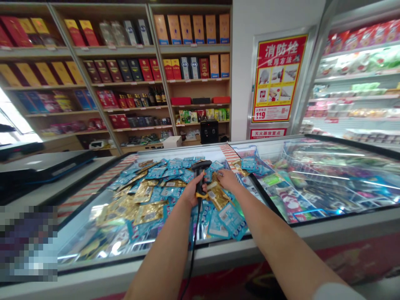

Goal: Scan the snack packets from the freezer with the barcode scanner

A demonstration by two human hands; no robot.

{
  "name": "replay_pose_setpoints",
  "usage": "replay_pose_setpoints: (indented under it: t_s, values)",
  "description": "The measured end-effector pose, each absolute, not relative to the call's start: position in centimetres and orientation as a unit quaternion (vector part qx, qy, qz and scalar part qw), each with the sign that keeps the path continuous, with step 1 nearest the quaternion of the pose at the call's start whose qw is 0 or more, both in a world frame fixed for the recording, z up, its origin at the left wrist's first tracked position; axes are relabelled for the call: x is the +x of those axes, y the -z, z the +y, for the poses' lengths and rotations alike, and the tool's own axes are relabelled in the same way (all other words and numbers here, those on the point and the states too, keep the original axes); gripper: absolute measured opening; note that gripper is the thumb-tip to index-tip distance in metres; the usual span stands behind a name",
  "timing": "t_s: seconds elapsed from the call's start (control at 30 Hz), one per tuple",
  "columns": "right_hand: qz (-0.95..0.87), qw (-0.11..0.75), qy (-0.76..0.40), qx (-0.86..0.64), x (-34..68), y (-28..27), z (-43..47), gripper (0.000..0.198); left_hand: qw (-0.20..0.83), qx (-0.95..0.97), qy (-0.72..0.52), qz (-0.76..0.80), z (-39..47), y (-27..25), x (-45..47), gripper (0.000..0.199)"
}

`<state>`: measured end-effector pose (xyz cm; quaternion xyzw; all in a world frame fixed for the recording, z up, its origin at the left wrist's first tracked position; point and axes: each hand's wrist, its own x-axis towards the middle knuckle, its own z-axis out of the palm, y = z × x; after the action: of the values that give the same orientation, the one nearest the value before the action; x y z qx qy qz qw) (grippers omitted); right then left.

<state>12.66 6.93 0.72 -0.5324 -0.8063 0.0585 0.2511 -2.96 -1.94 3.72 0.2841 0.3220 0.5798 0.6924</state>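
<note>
Left grip [191, 193] is wrapped round a black-and-yellow barcode scanner [201, 166], cable [195, 235] dropping toward 6 o'clock. Right grip [227, 180] is at the scanner's 3 o'clock, curled down at the packet pile [170, 171] (can't tell if it's pinching one, tbh). Gold packet [218, 198] at 4 o'clock, blue packet [231, 217] at 5, all on a glass-topped freezer [229, 251]. Red poster [279, 79] up at 1.

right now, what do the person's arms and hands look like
No gloves on the left hand or right hand. The left forearm and right forearm are bare; a pale grey sleeve shows at the right one's elbow end, none on the left.
</note>
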Motion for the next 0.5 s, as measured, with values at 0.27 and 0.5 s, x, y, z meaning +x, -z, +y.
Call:
replay_pose_setpoints:
  t_s: [0.27,0.5]
  values:
    - [-0.857,0.174,-0.029,-0.485,12.5,-1.8,8.6,0.031,0.69,0.27,-0.592,0.316,-1.8,-3.5,-3.1,0.023]
    - [-0.826,0.2,-0.1,-0.517,13.1,-1.7,10.2,0.052,0.689,0.272,-0.593,0.317,-1.7,-3.5,-3.0,0.022]
